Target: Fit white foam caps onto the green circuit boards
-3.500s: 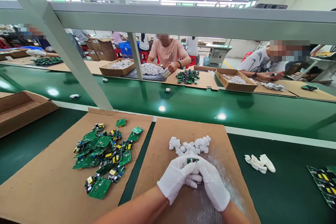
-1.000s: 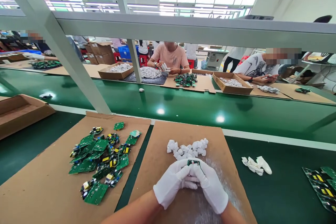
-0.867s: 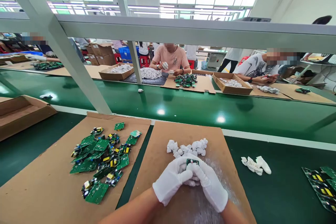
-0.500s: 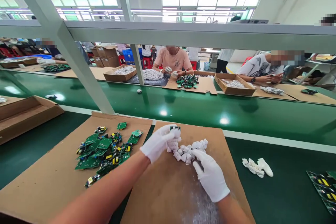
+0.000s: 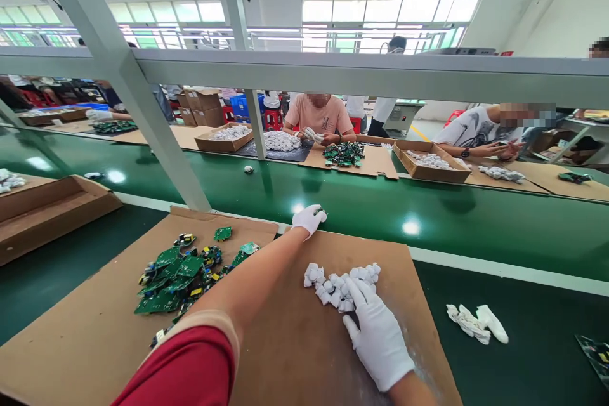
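My left hand (image 5: 308,220), in a white glove, reaches far out over the near edge of the green belt. Its fingers are closed round a small circuit board (image 5: 322,212), of which only a dark green edge shows. My right hand (image 5: 378,333), gloved too, is open, thumb apart, its fingertips touching a pile of small white pieces (image 5: 337,288). That pile lies on a cardboard sheet (image 5: 295,342). Left of my forearm, a heap of green circuit boards (image 5: 178,273) with yellow and black parts covers another cardboard sheet (image 5: 90,304); my arm hides part of it.
Crumpled white gloves (image 5: 476,323) lie at right, with more boards (image 5: 594,355) at the edge. An open cardboard box (image 5: 52,216) stands at left. Across the green belt (image 5: 356,200) people sit working beside trays. A grey metal frame (image 5: 157,133) crosses in front.
My left hand has moved forward from above the white pile to the belt, carrying the small board. My right hand has shifted slightly down and stays at the pile.
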Demonstrator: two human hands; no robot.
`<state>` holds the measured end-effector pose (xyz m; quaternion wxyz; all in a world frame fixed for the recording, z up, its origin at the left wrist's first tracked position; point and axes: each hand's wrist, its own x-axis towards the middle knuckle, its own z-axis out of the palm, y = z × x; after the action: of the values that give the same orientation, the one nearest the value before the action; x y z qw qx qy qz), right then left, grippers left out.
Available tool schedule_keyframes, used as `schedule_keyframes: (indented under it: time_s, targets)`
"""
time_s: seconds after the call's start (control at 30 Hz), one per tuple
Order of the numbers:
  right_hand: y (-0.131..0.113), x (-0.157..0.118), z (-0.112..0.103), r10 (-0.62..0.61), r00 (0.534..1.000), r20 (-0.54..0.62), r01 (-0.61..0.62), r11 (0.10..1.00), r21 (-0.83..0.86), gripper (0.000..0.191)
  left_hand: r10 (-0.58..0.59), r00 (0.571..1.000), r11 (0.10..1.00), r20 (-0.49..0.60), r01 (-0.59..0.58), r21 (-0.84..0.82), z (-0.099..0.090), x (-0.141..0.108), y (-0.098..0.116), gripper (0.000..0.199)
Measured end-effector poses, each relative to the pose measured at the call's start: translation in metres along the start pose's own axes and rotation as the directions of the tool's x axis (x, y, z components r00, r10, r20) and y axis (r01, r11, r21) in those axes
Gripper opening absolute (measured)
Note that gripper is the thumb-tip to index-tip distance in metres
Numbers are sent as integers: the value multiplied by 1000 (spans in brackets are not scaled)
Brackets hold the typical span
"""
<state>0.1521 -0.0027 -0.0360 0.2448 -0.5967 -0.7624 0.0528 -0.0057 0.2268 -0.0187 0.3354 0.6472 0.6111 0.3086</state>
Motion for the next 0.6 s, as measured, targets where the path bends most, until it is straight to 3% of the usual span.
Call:
schedule_keyframes:
  time_s: [0.07, 0.13, 0.2, 0.37, 0.47, 0.6]
  targets:
    - [-1, 0, 1, -53, 998, 42, 54, 999, -9, 54, -22, 1000, 995, -14, 23, 100, -4, 3, -3, 32]
    - [-1, -1, 2, -45, 997, 61, 45, 999, -6, 41, -20, 999, 984, -26, 24, 176, -9, 0, -4, 33]
    - [2, -2, 6, -17, 999, 40, 18, 1000, -17, 34, 12, 1000, 971, -22, -7, 240, -14, -10, -4, 34]
    - [17, -4, 25, -58, 996, -66, 52, 994, -99, 37, 129, 989, 922, 70, -146, 358, -32, -43, -11, 34]
    - [23, -3, 34, -170, 977, -131, 152, 979, -137, 33, 125, 985, 893, 118, -163, 419, -65, -57, -24, 32]
    - [18, -3, 32, -245, 947, -210, 212, 963, -166, 28, 23, 996, 868, 87, -62, 492, -135, -66, -52, 28]
